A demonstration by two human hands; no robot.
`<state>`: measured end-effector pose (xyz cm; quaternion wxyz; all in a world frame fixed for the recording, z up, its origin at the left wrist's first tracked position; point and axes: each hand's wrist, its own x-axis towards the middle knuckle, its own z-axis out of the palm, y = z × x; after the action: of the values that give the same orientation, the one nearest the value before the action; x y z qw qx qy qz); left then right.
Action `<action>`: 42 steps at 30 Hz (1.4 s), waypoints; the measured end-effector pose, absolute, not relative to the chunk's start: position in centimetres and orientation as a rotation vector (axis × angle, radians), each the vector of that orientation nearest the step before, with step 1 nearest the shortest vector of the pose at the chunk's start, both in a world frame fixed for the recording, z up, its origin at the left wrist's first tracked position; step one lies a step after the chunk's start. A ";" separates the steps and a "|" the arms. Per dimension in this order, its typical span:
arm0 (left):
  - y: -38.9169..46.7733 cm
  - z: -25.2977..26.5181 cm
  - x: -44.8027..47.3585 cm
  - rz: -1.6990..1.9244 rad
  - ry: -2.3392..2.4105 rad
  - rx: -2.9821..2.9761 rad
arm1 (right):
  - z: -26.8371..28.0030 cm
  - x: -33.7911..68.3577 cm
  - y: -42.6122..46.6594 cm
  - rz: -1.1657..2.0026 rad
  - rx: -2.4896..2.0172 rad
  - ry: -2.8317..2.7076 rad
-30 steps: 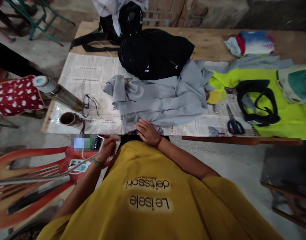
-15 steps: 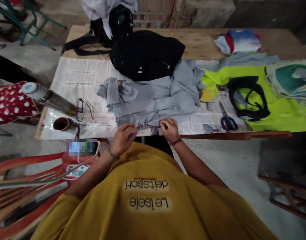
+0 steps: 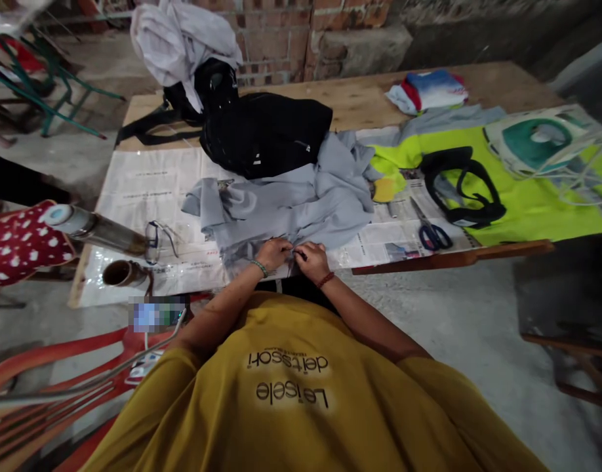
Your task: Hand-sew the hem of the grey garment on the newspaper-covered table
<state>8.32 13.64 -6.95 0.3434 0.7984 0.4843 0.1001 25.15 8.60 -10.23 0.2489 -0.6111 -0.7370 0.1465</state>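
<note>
A crumpled grey garment (image 3: 261, 203) lies on the newspaper at the table's near edge. At its front edge my left hand (image 3: 274, 255) is closed, thumb and fingertips pinched together. Against it, fingertip to fingertip, my right hand (image 3: 311, 262) is closed too, with a small dark bit showing at its fingers. What either pinch holds is too small to make out. A black bag (image 3: 266, 134) rests on the garment's far side. Dark-handled scissors (image 3: 431, 229) lie to the right of my hands.
Left on the newspaper (image 3: 134, 174) are a bottle (image 3: 97, 229), glasses (image 3: 158, 242) and a brown mug (image 3: 124, 273). A black strap (image 3: 463, 190) and an iron (image 3: 537, 141) sit on neon-yellow cloth (image 3: 537, 213). Below stands a red chair (image 3: 60, 347) with a phone (image 3: 156, 314).
My two hands have come together from apart, the left moving right and the right moving slightly left. The head view has shifted, so the table appears lower and further left.
</note>
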 end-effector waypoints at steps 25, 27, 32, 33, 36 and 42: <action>12.8 -8.6 7.9 0.483 1.266 2.012 | -10.9 25.3 7.6 0.150 -1.605 -1.956; 12.8 -8.7 7.9 0.469 1.236 2.089 | -10.9 25.6 7.7 0.133 -1.607 -1.951; 12.8 -8.8 8.0 0.436 1.215 2.179 | -10.9 26.0 7.6 0.139 -1.595 -1.927; 12.7 -8.8 8.0 0.423 1.225 2.203 | -10.9 26.1 7.6 0.146 -1.581 -1.927; 12.3 -8.4 8.1 0.352 1.250 2.296 | -10.9 26.2 7.4 0.155 -1.552 -1.937; 11.2 -6.9 8.7 0.322 1.299 2.402 | -10.6 26.9 7.4 0.194 -1.572 -1.928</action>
<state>8.69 11.19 -6.87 0.1948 0.8569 0.4633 0.1148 26.92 7.43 -10.58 0.3176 -0.5973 -0.7327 0.0736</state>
